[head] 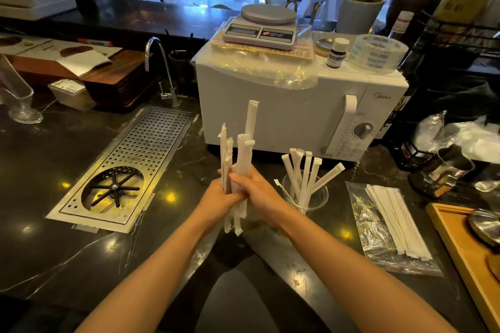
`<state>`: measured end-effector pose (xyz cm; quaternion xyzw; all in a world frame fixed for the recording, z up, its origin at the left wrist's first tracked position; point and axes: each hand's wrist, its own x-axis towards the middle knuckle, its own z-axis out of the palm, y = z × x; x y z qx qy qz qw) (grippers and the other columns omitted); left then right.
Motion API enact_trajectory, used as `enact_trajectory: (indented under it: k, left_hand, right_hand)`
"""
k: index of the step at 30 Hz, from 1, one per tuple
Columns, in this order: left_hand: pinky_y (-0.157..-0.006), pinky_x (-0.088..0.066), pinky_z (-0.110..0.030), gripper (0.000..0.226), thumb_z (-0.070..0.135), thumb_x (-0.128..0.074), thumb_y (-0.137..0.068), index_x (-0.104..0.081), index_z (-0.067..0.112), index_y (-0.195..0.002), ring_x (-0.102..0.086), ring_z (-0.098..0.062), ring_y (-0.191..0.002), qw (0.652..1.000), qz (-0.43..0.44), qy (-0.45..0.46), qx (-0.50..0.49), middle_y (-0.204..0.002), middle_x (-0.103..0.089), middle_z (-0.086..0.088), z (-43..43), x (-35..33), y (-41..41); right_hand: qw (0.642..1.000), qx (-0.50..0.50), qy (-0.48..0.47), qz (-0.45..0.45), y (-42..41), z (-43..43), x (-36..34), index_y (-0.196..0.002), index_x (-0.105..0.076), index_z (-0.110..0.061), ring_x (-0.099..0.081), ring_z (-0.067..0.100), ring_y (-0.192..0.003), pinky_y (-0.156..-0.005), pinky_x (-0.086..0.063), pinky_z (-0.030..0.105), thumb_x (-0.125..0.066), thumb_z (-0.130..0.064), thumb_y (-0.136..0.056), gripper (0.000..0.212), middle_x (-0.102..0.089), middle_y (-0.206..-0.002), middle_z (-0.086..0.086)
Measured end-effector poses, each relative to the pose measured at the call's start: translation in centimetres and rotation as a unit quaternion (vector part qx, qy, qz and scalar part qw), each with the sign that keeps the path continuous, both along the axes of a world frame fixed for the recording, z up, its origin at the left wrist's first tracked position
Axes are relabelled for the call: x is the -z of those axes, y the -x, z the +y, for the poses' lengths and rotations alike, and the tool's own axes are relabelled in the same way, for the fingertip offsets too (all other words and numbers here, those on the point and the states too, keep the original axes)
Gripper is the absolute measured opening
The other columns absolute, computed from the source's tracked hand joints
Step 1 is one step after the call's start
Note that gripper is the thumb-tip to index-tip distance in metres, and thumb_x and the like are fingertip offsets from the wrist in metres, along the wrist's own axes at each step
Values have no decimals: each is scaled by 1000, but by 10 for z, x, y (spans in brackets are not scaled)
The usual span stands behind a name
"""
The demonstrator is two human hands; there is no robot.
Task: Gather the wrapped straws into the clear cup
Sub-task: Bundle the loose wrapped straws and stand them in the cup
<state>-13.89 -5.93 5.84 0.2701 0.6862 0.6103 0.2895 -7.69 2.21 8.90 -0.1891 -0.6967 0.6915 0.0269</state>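
Note:
Both hands grip one upright bundle of white paper-wrapped straws (pixel 243 143) above the dark counter, in front of the microwave. My left hand (pixel 216 200) wraps the bundle from the left, my right hand (pixel 257 192) from the right. Straw ends stick out above and below the hands. Just right of my right hand stands the clear cup (pixel 313 197) with several wrapped straws (pixel 305 170) leaning in it. Further right, a clear plastic bag (pixel 373 235) lies flat on the counter with more wrapped straws (pixel 392 219) on it.
A white microwave (pixel 297 113) stands behind the hands, with a kitchen scale (pixel 261 25), a small bottle and a tape roll on top. A perforated metal drain tray (pixel 140 154) and tap lie left. A wooden tray (pixel 465 251) and metal pitcher (pixel 441 173) sit right.

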Motion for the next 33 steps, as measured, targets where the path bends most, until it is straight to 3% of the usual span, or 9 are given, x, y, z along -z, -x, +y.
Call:
enact_trajectory:
  k: [4, 11, 14, 16, 18, 20, 24, 30, 33]
  left_hand:
    - [-60, -54, -11, 27, 2, -53, -85, -61, 27, -82, -66, 5, -66, 1000, -1, -8, 10, -79, -65, 2, 2, -1, 1]
    - [-61, -52, -8, 23, 10, -48, -89, -58, 31, -86, -64, 9, -73, 999, 44, 11, 29, -82, -62, 6, 5, -4, 2]
    - [-67, -53, -12, 17, 11, -47, -90, -59, 19, -100, -62, -6, -89, 995, 85, 28, 36, -90, -61, 2, 9, -10, 0]
    - [-67, -49, -10, 27, 16, -49, -88, -54, 6, -112, -56, -16, -97, 994, 101, 26, 23, -94, -55, -4, 14, -14, -4]
    - [-62, -46, 0, 32, 22, -52, -84, -48, 8, -112, -52, -12, -89, 996, 82, 26, -6, -85, -50, 5, 17, -13, -5]
    - [-59, -43, 4, 32, 0, -52, -85, -48, 3, -117, -51, -4, -83, 993, 100, 63, -8, -84, -48, 13, 17, -6, 0]
    - [-67, -46, -4, 21, -2, -51, -86, -60, -2, -105, -59, -22, -100, 982, 167, 88, -14, -94, -60, -9, 14, 8, 3]
    - [-69, -50, -6, 17, 0, -54, -85, -65, 3, -98, -60, -16, -91, 981, 170, 88, -39, -87, -62, -6, 10, 18, 1]
    - [-79, -53, -24, 17, 1, -54, -85, -64, -1, -99, -62, -24, -94, 981, 166, 98, -40, -92, -65, -18, 11, 17, 0]
  right_hand:
    - [999, -3, -48, 20, 1, 4, 3, -134, -38, -17, -48, 9, -109, -92, -40, 22, -40, -20, -97, 37, -50, -118, 0]
    - [997, -9, -70, 41, 4, 10, 12, -128, -38, -18, -51, 11, -109, -77, -46, 12, -47, -15, -93, 37, -51, -131, 13]
    - [996, -16, -73, 54, 4, 12, 12, -119, -35, -24, -53, 14, -109, -79, -46, 14, -61, -11, -85, 44, -52, -129, 14]
    - [994, -14, -94, 58, 4, 13, 11, -121, -35, -20, -56, 9, -104, -77, -47, 11, -68, -11, -79, 54, -55, -125, 9]
    - [993, -7, -104, 61, 4, 12, 11, -125, -36, -17, -56, -1, -94, -72, -46, 7, -70, -12, -77, 59, -58, -113, -3]
    - [992, 1, -107, 62, 5, 12, 11, -126, -40, -13, -54, -6, -87, -70, -45, 6, -70, -12, -78, 57, -56, -98, -16]
    - [992, 10, -109, 70, 6, 10, 18, -115, -56, -4, -55, -6, -82, -68, -46, 2, -67, -10, -81, 37, -54, -86, -19]
    - [993, 20, -92, 73, 8, 7, 31, -109, -60, 0, -57, -4, -81, -71, -47, 4, -66, -8, -81, 30, -57, -81, -15]
    - [993, 21, -88, 76, 9, 9, 36, -109, -58, 3, -56, -4, -80, -69, -46, 0, -67, -5, -80, 32, -57, -83, -12]
